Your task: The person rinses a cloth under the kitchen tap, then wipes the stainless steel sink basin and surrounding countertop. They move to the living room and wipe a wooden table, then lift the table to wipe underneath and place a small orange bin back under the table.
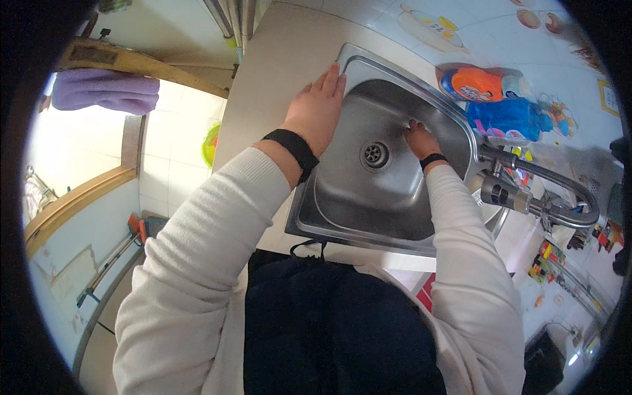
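Before me a stainless steel sink point(395, 217) is set into a pale countertop point(276, 59). My left hand point(318, 106) lies palm down at the sink's left rim, its fingers stretched out and a little apart, holding nothing. Inside the basin, my right hand point(422, 140) reaches toward the inner surface on the far right, beyond the drain strainer point(375, 154). Its fingers point away from me, and whatever may be under them is hidden. No loose object shows in the basin.
Behind the sink stand an orange bottle point(474, 84) and a blue bottle point(508, 121). A curved faucet point(568, 180) rises at the right, close to my right forearm. A purple towel point(106, 91) hangs at the left, above a green basin point(211, 145).
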Available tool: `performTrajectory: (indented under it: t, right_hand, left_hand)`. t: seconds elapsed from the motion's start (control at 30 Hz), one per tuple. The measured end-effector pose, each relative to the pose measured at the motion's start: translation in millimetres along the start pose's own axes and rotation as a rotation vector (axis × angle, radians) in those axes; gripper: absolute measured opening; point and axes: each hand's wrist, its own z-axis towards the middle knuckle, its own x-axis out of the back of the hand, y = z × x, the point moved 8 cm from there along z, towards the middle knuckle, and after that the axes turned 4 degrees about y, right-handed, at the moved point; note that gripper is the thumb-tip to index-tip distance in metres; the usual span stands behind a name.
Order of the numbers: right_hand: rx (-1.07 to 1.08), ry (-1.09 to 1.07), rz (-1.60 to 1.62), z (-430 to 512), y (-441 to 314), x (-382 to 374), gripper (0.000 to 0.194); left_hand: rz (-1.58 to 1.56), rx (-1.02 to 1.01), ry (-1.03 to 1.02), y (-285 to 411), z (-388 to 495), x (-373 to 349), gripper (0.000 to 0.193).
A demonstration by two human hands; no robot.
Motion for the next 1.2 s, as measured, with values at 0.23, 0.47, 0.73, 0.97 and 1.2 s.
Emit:
performTrajectory:
  t: [0.23, 0.47, 0.73, 0.97, 1.2]
  right_hand:
    - [0.078, -0.083, -0.114, -8, 24, -67, 0.026]
    - [0.172, -0.485, -0.006, -119, -21, -138, 0.023]
    - [-0.015, -0.158, 0.170, -52, 19, -66, 0.018]
    - [-0.356, 0.193, 0.121, -7, 48, -42, 0.024]
    - [-0.142, 0.242, 0.257, 39, -87, -33, 0.020]
  left_hand:
    - [0.011, -0.012, 0.016, 1, -2, 2, 0.123]
    - [-0.056, 0.058, -0.034, -2, -2, 2, 0.122]
    - [-0.026, 0.012, -0.013, -1, 0, -1, 0.122]
    - [-0.001, -0.012, 0.012, -2, -1, 5, 0.103]
    - [0.055, -0.024, 0.030, 0, 2, 1, 0.128]
